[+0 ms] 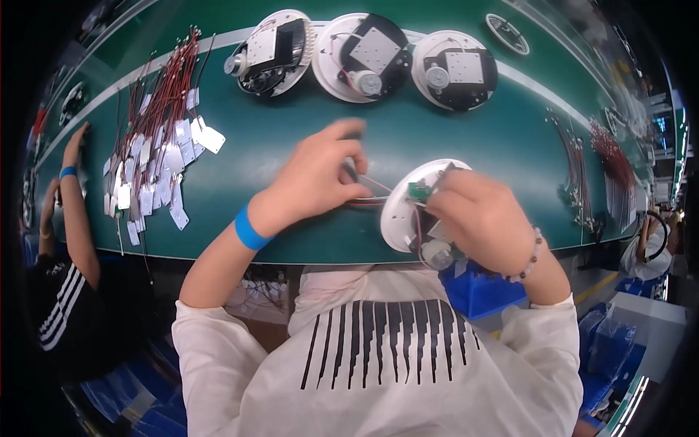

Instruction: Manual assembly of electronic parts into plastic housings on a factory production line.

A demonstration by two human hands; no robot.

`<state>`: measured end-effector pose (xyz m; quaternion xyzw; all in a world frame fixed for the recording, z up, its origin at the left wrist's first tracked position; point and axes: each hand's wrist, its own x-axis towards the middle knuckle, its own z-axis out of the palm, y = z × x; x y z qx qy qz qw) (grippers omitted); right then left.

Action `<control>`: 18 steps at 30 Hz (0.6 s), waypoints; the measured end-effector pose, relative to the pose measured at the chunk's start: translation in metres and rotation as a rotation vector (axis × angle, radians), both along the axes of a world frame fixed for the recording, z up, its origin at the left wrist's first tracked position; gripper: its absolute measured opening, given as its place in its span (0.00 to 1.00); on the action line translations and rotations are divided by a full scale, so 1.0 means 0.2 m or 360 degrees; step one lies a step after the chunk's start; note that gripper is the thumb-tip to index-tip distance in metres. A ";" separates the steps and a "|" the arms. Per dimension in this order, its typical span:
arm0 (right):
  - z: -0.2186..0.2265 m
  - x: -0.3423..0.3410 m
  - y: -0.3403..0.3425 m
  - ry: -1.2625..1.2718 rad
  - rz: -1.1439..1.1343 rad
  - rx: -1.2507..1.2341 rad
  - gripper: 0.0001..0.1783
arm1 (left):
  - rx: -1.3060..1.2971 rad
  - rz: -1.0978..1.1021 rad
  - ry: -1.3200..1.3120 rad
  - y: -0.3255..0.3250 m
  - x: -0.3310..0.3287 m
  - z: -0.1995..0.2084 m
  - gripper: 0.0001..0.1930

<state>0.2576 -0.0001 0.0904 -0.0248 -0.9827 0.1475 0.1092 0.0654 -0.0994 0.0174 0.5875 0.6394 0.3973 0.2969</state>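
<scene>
Near the table's front edge, a round white disc-shaped assembly (397, 218) is tilted up on its side. It carries a small green circuit board (419, 191), a dark part and a silver motor (437, 255). My right hand (480, 215) is closed on its right side, fingertips beside the board and covering part of it. To the left of the disc, my left hand (320, 171) has its fingers curled and smeared by motion. Thin wires (375, 198) run from the disc to its thumb and fingers. Something dark shows between those fingers, too blurred to name.
Three similar round assemblies (362, 58) stand along the back of the green table (255, 146). White tabs with red wires (164, 146) lie piled at the left; more wire bundles (611, 164) lie at the right. Another person's arm (76, 211) is at the far left. A blue bin (480, 291) sits below the edge.
</scene>
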 end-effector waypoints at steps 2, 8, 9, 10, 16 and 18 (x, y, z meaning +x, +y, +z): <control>0.00 0.01 0.02 0.0023 0.0003 -0.0041 0.09 | 0.0192 0.0064 0.0214 -0.01 0.03 0.03 0.12; -0.01 0.01 0.02 0.0109 -0.0051 -0.0070 0.08 | 0.0456 -0.0201 0.0409 -0.03 0.03 0.00 0.11; -0.01 0.01 0.02 0.0115 -0.0034 -0.0079 0.08 | 0.0314 -0.0274 0.0251 -0.02 0.04 0.00 0.09; -0.01 0.01 0.02 0.0122 -0.0019 -0.0088 0.08 | 0.0170 -0.0349 0.0095 -0.01 0.04 -0.01 0.08; -0.03 0.04 0.02 0.0144 0.0009 -0.0075 0.09 | 0.0207 -0.0761 -0.0276 0.03 0.06 -0.14 0.05; -0.02 0.03 0.04 0.0173 0.0015 -0.0122 0.09 | -0.0081 -0.0623 -0.0499 0.03 0.04 -0.12 0.05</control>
